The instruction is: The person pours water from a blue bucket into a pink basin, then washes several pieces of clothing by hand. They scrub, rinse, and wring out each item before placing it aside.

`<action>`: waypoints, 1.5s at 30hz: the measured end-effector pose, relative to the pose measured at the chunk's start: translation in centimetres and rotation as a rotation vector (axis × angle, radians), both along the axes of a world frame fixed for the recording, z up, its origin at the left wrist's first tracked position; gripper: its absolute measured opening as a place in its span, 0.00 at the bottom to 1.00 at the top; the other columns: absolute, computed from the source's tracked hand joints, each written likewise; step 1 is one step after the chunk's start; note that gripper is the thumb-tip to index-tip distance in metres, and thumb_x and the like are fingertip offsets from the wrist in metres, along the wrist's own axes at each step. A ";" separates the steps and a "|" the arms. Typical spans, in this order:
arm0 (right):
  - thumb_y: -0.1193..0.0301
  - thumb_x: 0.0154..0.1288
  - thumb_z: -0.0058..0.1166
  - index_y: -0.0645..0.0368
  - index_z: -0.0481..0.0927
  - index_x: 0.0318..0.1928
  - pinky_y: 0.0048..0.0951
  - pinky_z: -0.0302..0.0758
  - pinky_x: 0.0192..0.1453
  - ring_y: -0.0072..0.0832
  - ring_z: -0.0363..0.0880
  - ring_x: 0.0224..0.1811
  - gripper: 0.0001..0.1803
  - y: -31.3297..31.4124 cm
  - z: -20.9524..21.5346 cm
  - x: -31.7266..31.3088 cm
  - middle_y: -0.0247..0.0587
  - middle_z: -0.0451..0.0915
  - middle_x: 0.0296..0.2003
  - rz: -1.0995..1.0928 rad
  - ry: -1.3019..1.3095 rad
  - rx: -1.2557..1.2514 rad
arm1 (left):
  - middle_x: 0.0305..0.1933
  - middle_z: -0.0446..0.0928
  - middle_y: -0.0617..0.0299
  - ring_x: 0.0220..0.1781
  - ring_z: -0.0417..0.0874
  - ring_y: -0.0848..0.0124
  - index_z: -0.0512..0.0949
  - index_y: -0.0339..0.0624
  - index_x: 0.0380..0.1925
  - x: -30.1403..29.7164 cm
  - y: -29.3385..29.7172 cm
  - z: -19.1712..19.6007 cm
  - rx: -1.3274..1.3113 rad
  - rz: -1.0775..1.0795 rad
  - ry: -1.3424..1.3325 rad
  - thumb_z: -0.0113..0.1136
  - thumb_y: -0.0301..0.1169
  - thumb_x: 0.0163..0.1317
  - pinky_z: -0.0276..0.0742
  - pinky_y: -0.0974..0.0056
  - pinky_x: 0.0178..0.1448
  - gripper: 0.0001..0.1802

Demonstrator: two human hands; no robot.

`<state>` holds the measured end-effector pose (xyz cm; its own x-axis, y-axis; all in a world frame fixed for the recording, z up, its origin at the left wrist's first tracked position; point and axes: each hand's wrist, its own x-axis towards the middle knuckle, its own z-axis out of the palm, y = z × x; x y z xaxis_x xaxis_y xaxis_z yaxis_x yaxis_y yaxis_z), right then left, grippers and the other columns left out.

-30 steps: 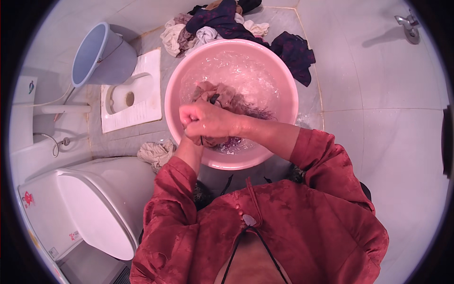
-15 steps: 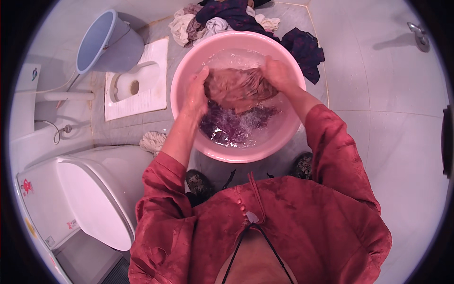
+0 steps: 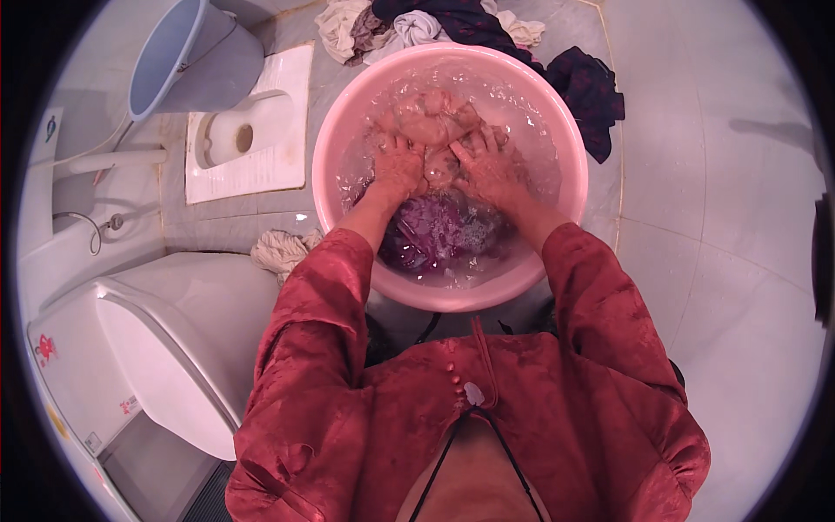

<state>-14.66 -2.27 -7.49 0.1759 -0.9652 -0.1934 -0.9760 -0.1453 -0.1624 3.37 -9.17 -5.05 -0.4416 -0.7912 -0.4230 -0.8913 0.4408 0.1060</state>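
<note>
A pink basin [image 3: 325, 165] of water stands in front of me. In it a brownish-pink cloth [image 3: 437, 117] bulges up through the surface. My left hand [image 3: 400, 167] lies on the cloth's near left part, fingers spread and pointing away from me. Beside it my right hand [image 3: 490, 170] presses on the near right part, fingers also spread. Both look open, with fingertips partly under water or hidden in the folds. Closer to me, a dark purple garment [image 3: 426, 230] floats half sunk in the same basin.
Behind the basin lies a heap of pale clothes [image 3: 417, 28] and dark clothes [image 3: 581, 91]. A squat toilet [image 3: 291, 122] with a blue bucket [image 3: 217, 70] over its far end is at left. Nearer are a beige cloth [image 3: 280, 250] and a white washing machine [image 3: 183, 339].
Both hands have lowered the brownish-pink cloth into the water, and their fingers have gone from gripping its sides to spreading over it. The view has shifted slightly.
</note>
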 end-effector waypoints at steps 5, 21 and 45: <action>0.44 0.54 0.55 0.46 0.64 0.65 0.72 0.47 0.65 0.53 0.48 0.71 0.40 -2.0 0.3 1.8 0.54 0.58 0.66 0.067 0.105 0.093 | 0.68 0.58 0.41 0.71 0.60 0.50 0.58 0.48 0.67 2.4 -1.5 -6.4 0.594 -0.067 -0.281 0.63 0.42 0.48 0.52 0.40 0.70 0.44; 0.62 0.58 0.51 0.64 0.77 0.43 0.36 0.69 0.55 0.47 0.76 0.48 0.19 -3.0 4.0 -2.7 0.54 0.78 0.43 -0.398 -1.101 0.060 | 0.59 0.67 0.47 0.60 0.71 0.57 0.58 0.37 0.64 2.8 0.4 5.4 0.432 0.816 1.069 0.64 0.49 0.54 0.69 0.49 0.60 0.44; 0.56 0.69 0.38 0.60 0.77 0.43 0.43 0.70 0.52 0.46 0.77 0.46 0.21 -3.9 4.6 -4.1 0.53 0.79 0.38 -0.082 -0.630 -0.219 | 0.39 0.77 0.58 0.32 0.81 0.68 0.73 0.39 0.44 -1.0 4.1 11.7 1.260 0.849 1.832 0.54 0.37 0.64 0.81 0.62 0.34 0.14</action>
<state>-18.78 -6.22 -2.84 0.1156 -0.9856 0.1237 -0.7136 -0.1690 -0.6799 2.33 -5.11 6.69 -0.6169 -0.7002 -0.3594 0.5067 -0.7027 0.4995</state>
